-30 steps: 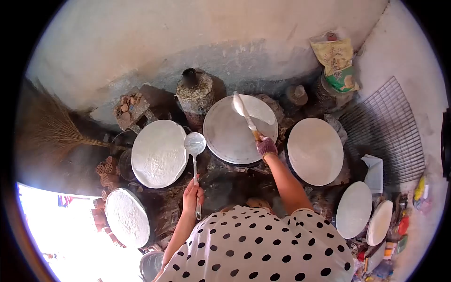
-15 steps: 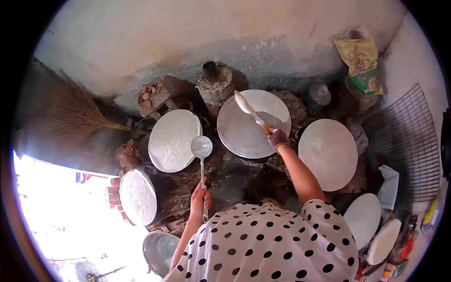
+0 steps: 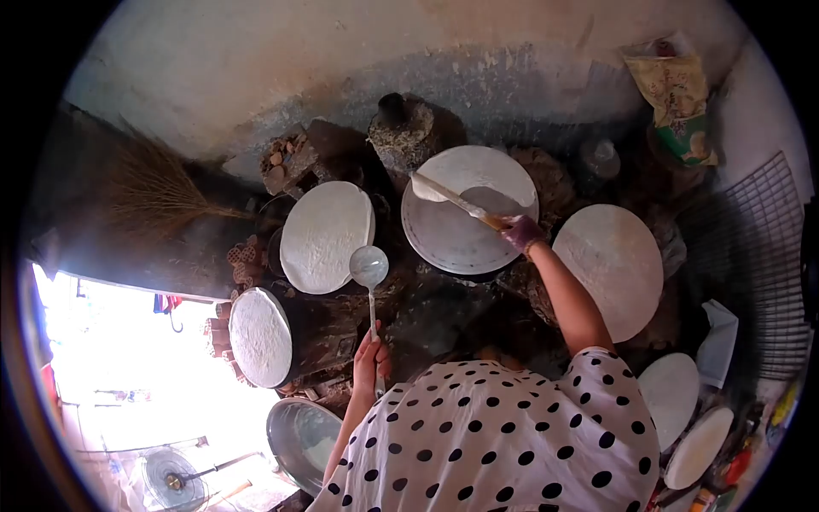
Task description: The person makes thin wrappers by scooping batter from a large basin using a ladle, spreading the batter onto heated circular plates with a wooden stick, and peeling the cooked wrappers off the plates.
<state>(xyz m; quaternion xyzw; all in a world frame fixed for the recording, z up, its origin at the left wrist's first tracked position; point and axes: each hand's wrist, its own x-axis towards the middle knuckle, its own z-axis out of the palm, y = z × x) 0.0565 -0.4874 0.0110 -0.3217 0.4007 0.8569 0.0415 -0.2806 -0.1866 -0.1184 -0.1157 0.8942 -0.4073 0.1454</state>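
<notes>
My left hand is wrapped round the long handle of a metal ladle, whose bowl is up beside a round pan covered in white. In my right hand, which wears a purple glove, is the wooden handle of a spreader. Its white-coated blade lies across the left side of the middle round griddle. White batter covers the upper part of that griddle, while the lower part looks grey and bare.
Another round white-covered pan is on the right, and one at lower left. A metal basin stands near my left arm. Also around are a straw broom, a wire rack, a fan and a yellow-green bag.
The spreader has swung across the middle griddle toward its left edge, and the white layer now covers more of the top. The camera view has shifted. Both hands keep their tools.
</notes>
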